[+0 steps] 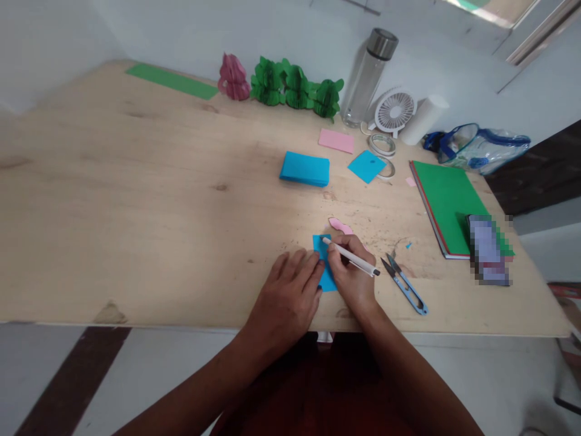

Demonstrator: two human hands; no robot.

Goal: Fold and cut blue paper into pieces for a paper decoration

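Note:
A small blue paper lies near the table's front edge, partly covered by both hands. My right hand grips a white pen, its tip at the paper's upper part. Flat on the paper's left side rests my left hand, fingers stretched out. Just beyond the right hand is a pink paper cut-out, partly hidden by it. Blue-handled thread snips lie to the right of that hand.
A blue paper stack, a blue square, a pink paper and tape rolls lie farther back. A bottle, a fan and green paper decorations line the wall. A phone overlaps a green sheet at right.

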